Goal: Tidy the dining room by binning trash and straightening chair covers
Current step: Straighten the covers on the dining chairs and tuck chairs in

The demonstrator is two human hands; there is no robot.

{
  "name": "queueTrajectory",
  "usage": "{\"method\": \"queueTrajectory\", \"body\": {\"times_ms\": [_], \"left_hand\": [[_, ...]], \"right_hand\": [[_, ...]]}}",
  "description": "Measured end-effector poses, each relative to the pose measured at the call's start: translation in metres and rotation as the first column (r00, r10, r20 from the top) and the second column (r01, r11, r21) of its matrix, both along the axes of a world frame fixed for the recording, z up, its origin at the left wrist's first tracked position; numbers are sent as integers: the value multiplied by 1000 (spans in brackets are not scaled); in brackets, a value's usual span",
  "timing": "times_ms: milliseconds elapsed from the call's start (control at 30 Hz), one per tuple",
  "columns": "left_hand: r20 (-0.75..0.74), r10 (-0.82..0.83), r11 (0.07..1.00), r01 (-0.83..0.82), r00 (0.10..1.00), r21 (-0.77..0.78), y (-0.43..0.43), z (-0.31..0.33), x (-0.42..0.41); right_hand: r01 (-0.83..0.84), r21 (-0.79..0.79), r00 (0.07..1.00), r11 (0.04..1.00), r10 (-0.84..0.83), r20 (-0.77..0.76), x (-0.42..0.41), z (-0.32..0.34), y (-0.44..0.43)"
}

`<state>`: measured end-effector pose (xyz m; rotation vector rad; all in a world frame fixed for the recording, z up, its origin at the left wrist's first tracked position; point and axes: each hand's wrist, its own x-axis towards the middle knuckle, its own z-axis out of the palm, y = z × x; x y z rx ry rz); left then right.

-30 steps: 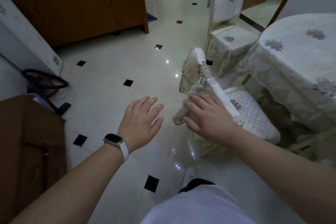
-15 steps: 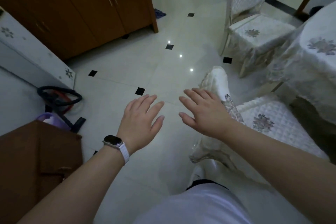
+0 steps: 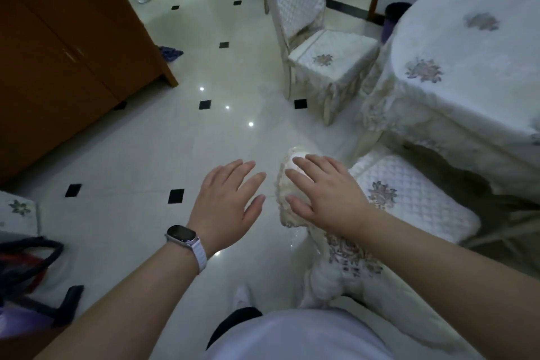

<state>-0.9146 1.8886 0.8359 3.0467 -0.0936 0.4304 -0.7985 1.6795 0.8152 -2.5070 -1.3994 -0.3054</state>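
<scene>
From the head camera I look down at a shiny white floor (image 3: 140, 161) with small black squares in it.

My left hand (image 3: 225, 204) floats in the air over the floor. Its fingers are flat and spread a little, and they hold nothing. There is a watch (image 3: 182, 235) with a pale band on that wrist.

My right hand (image 3: 324, 196) lies flat on top of the near chair's back. Its fingers are spread too, and they rest on the chair cover (image 3: 295, 199), a white cloth with a lacy edge. They press on it but do not pinch it. The cover hangs down the back of the chair, with a flower stitched on it below my wrist. The two hands are near each other but do not touch.

The padded seat (image 3: 409, 202) of this chair is to the right of my hand, with a flower in the middle.

A second chair (image 3: 309, 23) stands farther away, also in white cloth. To the right is a round table (image 3: 467, 67) under a white cloth with flowers. A brown cupboard (image 3: 67, 61) stands on the left.
</scene>
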Motion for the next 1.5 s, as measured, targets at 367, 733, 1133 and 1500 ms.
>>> {"method": "queueTrajectory", "body": {"times_ms": [367, 733, 1133, 1500], "left_hand": [[23, -541, 832, 539, 841, -132, 14, -19, 111], [38, -777, 604, 760, 629, -240, 14, -24, 132], [-99, -801, 587, 739, 591, -331, -23, -40, 125], [-150, -805, 587, 739, 573, -330, -51, -64, 116]], "right_hand": [[584, -93, 811, 807, -586, 10, -29, -3, -23], [899, -108, 428, 425, -904, 4, -102, -5, -7], [952, -123, 274, 282, -959, -79, -142, -25, -32], [887, 129, 445, 443, -895, 20, -126, -58, -70]]}}
